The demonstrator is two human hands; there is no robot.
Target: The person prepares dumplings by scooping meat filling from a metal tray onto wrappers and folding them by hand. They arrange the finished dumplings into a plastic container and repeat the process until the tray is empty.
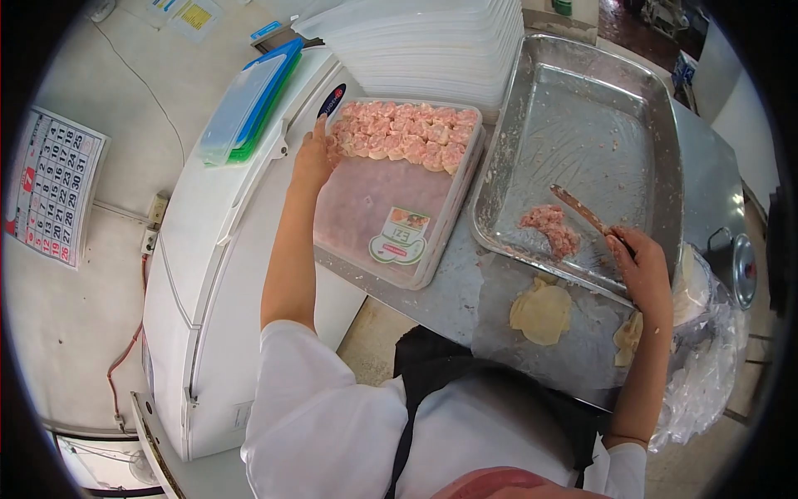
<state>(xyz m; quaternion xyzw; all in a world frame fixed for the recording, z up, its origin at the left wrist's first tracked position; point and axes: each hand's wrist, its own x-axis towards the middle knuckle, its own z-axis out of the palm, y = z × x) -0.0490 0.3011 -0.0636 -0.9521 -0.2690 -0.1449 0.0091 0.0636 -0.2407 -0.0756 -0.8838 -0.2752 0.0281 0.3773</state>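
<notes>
My left hand (312, 156) is at the upper left edge of a clear plastic container (366, 200), its fingers beside the rows of meat dumplings (407, 133) there; whether it grips anything is too small to tell. In my right hand (638, 264) is a wooden spatula (582, 208), held over the near part of a large metal tray (673, 166). A lump of pink minced meat (550, 229) lies in the tray by the spatula. Round dough wrappers (540, 312) rest on a sheet just below the tray.
Stacked clear plastic trays (432, 50) stand behind the container. Blue and green lids (258, 104) lie on a white freezer (216, 241) at left. A lidded metal pot (733, 266) and plastic bags (706, 366) are at right. A calendar (54, 183) hangs on the wall.
</notes>
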